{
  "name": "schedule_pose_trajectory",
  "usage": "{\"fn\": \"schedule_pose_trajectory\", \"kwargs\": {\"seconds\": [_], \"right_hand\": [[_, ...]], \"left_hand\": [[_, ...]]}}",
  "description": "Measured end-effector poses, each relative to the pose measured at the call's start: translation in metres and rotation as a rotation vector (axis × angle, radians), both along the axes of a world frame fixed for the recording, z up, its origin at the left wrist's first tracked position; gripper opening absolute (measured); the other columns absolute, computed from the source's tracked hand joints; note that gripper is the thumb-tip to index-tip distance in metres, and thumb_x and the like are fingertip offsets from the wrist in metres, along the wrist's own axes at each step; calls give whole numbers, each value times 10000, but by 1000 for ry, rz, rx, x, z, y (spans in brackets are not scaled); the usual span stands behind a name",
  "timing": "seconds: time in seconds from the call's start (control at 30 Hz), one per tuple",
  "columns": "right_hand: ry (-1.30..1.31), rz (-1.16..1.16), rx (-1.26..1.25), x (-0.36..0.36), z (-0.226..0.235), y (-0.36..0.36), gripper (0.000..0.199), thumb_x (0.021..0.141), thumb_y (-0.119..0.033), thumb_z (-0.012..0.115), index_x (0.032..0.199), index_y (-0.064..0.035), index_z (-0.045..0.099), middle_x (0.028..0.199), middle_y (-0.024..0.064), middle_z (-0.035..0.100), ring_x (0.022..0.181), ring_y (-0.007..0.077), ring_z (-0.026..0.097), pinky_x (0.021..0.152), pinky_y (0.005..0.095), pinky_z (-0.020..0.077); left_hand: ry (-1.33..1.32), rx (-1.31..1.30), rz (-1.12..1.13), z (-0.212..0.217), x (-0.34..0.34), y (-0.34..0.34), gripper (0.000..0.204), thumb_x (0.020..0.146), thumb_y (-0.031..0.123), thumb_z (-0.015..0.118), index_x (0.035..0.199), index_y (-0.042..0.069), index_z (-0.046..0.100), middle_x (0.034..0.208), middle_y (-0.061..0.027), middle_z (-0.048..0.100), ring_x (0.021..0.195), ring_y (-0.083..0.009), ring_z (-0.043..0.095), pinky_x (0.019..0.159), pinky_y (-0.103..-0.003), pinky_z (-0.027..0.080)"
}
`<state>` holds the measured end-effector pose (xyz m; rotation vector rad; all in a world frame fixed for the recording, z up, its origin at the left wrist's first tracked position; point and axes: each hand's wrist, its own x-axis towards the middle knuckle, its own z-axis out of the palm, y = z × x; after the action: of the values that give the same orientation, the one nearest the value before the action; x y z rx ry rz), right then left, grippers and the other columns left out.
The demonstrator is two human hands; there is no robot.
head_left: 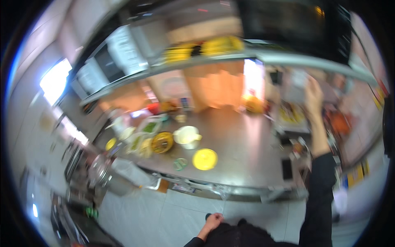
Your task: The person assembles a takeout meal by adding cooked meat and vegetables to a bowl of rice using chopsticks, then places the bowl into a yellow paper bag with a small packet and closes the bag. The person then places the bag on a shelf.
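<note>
My right hand (313, 95) is raised at the far right, under the shelf edge, with its arm stretched out in a black sleeve. Its fingers look closed at the edge of a pale, see-through thing (298, 81), too blurred to name. Below it stands a clear tray (293, 120) with yellowish contents. My left hand (213, 221) is low in front of my body, above the tiled floor. Its fingers are curled in, and nothing shows in them.
On the steel counter (242, 154) are a yellow lid (205, 159), a white tub (187, 137), a brown-filled bowl (162, 142), a container of chopped greens (150, 126) and a black phone (287, 168). A shelf (197, 60) runs overhead. Metal pots (102, 171) stand at left.
</note>
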<state>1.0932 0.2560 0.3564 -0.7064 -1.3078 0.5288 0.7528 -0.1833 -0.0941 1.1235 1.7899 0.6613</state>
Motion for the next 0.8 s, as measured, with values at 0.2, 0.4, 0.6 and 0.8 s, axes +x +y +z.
{"fn": "schedule_pose_trajectory", "kwargs": {"seconds": [0.2, 0.4, 0.6, 0.8], "right_hand": [[34, -10, 72, 17, -22, 42, 437, 1045, -239, 533, 1412, -4, 498, 1363, 78, 564, 1207, 152, 541, 1043, 309, 418], [328, -164, -11, 14, -80, 49, 412, 1029, -228, 563, 1375, -19, 482, 1168, 36, 627, 1001, 114, 603, 817, 238, 454], [174, 57, -226, -114, -148, 0, 359, 976, -149, 627, 1307, -64, 518, 969, -28, 623, 802, 55, 577, 642, 189, 427], [-2, 203, -240, -255, -120, -46, 347, 952, -134, 640, 1262, -32, 525, 905, -39, 622, 755, 46, 564, 597, 185, 418]], "left_hand": [[10, -27, 103, 1, 8, -5, 401, 910, 302, 695, 1180, 8, 649, 948, -100, 720, 847, -190, 670, 785, -323, 528], [8, 2, 191, -4, -13, -24, 389, 904, 323, 686, 1167, 36, 667, 954, -119, 728, 868, -212, 689, 796, -339, 534], [-51, 46, 306, 12, -62, -40, 310, 939, 338, 622, 1069, 69, 706, 870, -88, 716, 818, -214, 676, 775, -329, 524], [-83, 111, 438, 48, -151, -64, 429, 955, 363, 543, 715, 35, 679, 638, -79, 649, 637, -179, 625, 634, -353, 498]]}}
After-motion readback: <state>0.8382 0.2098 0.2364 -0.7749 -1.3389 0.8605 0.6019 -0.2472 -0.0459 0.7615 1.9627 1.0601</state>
